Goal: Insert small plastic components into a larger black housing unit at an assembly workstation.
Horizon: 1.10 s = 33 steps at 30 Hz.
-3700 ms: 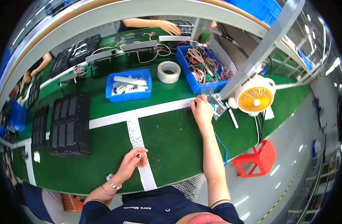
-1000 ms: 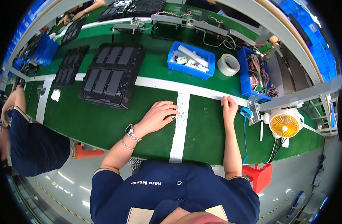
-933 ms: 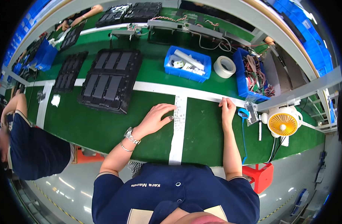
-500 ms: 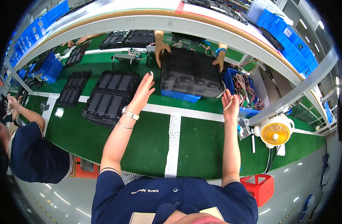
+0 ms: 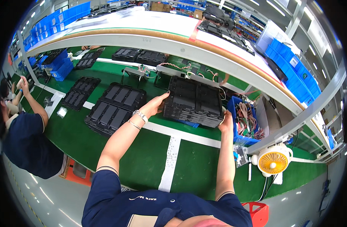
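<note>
The left hand at nine o'clock and right hand at four o'clock, both half-curled, clasp the black tray stack, which is best kept level.

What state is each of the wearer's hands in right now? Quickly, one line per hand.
Left hand: holding the left side of the black tray stack.
Right hand: holding the stack's right side, near its lower corner.

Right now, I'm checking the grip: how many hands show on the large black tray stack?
2: the left hand at the left side of the black tray stack, the right hand at its right. Others behind it may be hidden.
</note>
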Tool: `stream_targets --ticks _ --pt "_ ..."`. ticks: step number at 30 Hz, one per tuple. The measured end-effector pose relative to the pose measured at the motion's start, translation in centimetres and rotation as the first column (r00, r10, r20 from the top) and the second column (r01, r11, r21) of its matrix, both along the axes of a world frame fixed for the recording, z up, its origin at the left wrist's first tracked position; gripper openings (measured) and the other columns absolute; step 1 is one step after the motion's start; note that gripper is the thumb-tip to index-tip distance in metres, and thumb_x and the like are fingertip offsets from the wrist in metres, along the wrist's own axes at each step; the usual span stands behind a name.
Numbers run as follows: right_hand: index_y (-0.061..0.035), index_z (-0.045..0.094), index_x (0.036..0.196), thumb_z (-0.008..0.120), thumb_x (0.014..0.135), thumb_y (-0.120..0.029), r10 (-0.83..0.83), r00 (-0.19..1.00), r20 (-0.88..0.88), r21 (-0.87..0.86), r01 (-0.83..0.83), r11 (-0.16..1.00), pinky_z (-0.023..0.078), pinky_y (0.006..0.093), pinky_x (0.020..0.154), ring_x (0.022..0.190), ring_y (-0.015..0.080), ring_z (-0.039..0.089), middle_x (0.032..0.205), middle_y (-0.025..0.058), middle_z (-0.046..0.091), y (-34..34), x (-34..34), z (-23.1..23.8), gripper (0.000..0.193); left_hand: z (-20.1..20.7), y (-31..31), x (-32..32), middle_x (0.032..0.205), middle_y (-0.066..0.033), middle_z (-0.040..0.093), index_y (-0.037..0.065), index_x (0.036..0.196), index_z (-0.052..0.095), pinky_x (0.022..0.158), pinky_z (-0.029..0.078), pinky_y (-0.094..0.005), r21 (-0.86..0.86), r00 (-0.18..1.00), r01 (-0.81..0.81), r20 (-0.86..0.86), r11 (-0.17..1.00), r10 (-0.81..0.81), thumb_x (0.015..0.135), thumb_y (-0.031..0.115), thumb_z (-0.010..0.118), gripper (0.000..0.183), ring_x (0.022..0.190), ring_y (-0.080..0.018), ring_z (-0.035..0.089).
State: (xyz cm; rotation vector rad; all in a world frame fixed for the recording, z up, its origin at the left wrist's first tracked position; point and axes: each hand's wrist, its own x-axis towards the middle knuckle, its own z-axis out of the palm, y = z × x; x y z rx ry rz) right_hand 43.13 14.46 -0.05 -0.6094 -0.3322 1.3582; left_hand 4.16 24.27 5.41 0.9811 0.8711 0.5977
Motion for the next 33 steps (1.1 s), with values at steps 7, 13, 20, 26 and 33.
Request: stream_targets --ticks 7,13,20,26,33 --pt "-0.0136 0.048 0.067 0.061 0.087 -0.023 -0.360 0.927 0.103 -0.162 0.372 0.914 0.054 0.0393 0.073 0.072 0.0225 0.062 0.076 0.0052 0.063 1.4 -3.1 1.0 0.025 -1.1 2.7 2.7 0.094 -0.0146 0.069 -0.008 0.107 0.062 0.071 0.056 -0.0315 -0.021 0.931 -0.245 0.274 0.969 0.241 0.094 0.024 0.056 0.034 0.080 -0.0226 0.068" --pt "-0.0117 0.048 0.070 0.059 0.087 -0.023 -0.487 0.860 0.151 -0.113 0.504 0.856 0.050 0.0350 0.072 0.076 0.0210 0.058 0.078 0.0050 0.056 -3.2 -6.7 2.2 0.023 0.4 -1.1 1.4 0.089 -0.0095 0.068 -0.009 0.102 0.063 0.068 0.051 -0.0276 0.226 0.939 -0.306 0.233 0.925 0.254 0.091 0.020 0.062 0.031 0.076 -0.0156 0.065" --pt "-0.0102 0.048 0.069 0.057 0.091 -0.023 -0.470 0.871 0.141 -0.082 0.484 0.871 0.048 0.0342 0.086 0.091 0.0217 0.060 0.097 0.0132 0.065 -11.8 -8.2 3.6 0.027 2.6 -12.6 -1.8 0.107 -0.0091 0.064 -0.009 0.134 0.044 0.084 0.046 -0.0256 0.293 0.918 -0.393 0.171 0.872 0.356 0.092 0.015 0.061 0.051 0.097 -0.0109 0.059" --pt "-0.0109 0.045 0.070 0.047 0.097 -0.021 -0.302 0.942 0.143 -0.143 0.322 0.936 0.049 0.0355 0.083 0.087 0.0202 0.060 0.090 0.0092 0.064 -20.5 -11.2 2.9 0.028 1.0 -23.7 -7.1 0.118 -0.0106 0.060 -0.004 0.149 0.022 0.095 0.043 -0.0289 0.184 0.918 -0.396 0.089 0.900 0.386 0.092 0.008 0.059 0.069 0.105 -0.0140 0.056" --pt "-0.0076 0.047 0.068 0.049 0.094 -0.020 -0.213 0.944 0.250 -0.328 0.290 0.899 0.048 0.0344 0.085 0.097 0.0248 0.061 0.117 0.0271 0.063 -20.8 -15.5 2.2 0.028 -1.8 -29.1 -9.9 0.122 -0.0129 0.058 -0.001 0.149 0.023 0.094 0.044 -0.0267 0.040 0.854 -0.520 0.039 0.853 0.519 0.091 0.002 0.057 0.068 0.105 -0.0143 0.057"
